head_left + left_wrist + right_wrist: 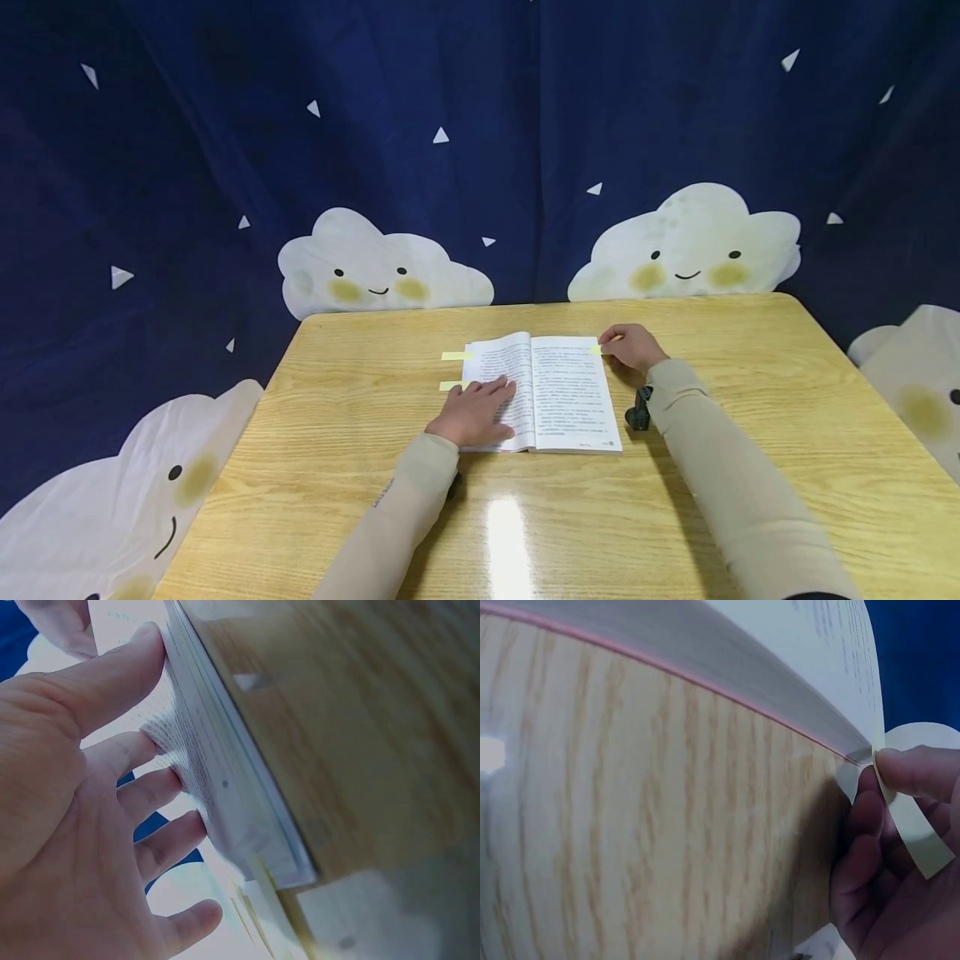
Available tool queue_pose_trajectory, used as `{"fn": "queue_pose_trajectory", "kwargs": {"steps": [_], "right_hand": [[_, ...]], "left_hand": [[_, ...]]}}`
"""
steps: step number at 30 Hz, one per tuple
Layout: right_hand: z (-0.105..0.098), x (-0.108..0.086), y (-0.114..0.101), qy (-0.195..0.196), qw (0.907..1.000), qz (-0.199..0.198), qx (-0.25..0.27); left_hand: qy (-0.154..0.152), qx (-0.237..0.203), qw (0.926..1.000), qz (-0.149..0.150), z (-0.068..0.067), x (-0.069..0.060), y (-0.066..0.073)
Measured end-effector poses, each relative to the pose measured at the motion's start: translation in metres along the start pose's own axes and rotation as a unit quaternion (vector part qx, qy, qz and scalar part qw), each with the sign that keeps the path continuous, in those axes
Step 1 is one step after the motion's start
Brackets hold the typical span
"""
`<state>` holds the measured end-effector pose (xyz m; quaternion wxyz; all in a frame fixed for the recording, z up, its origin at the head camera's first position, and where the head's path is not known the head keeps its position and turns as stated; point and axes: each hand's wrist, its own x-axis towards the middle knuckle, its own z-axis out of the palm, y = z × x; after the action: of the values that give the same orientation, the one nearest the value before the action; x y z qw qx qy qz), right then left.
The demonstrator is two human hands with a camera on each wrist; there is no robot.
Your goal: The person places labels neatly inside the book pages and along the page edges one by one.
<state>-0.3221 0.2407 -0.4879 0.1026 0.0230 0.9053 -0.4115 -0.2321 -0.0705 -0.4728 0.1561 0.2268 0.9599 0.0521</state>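
An open book (pixel 570 392) lies on the wooden table, its pages printed with text. My left hand (pixel 471 412) rests spread on the left page, fingers fairly straight, thumb near the lower part; the left wrist view shows the hand (pixel 97 802) against the page. Two yellow strips (pixel 456 356) stick out past the book's left edge. At the upper right corner of the right page, my right hand (pixel 633 346) pinches another yellow strip (pixel 924 844) between thumb and fingers, and its free end hangs over the palm in the right wrist view.
The wooden table (pixel 337 433) extends around the book, with a bright light reflection near its front. A dark blue curtain (pixel 480 150) with white clouds and small triangles hangs behind it. A black wrist device (pixel 638 410) sits under the right wrist.
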Motion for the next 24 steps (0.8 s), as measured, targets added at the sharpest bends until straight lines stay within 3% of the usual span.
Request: {"fn": "queue_pose_trajectory", "kwargs": {"steps": [15, 24], "right_hand": [[0.0011, 0.0002, -0.0002, 0.011, 0.9997, 0.019, -0.011], [0.0016, 0.0022, 0.0018, 0.019, 0.9994, 0.006, -0.03]], "left_hand": [[-0.007, -0.005, 1.0, 0.0, -0.001, -0.0011, 0.0003], [-0.004, 0.0, 1.0, -0.002, -0.0006, 0.0002, 0.0004]]}}
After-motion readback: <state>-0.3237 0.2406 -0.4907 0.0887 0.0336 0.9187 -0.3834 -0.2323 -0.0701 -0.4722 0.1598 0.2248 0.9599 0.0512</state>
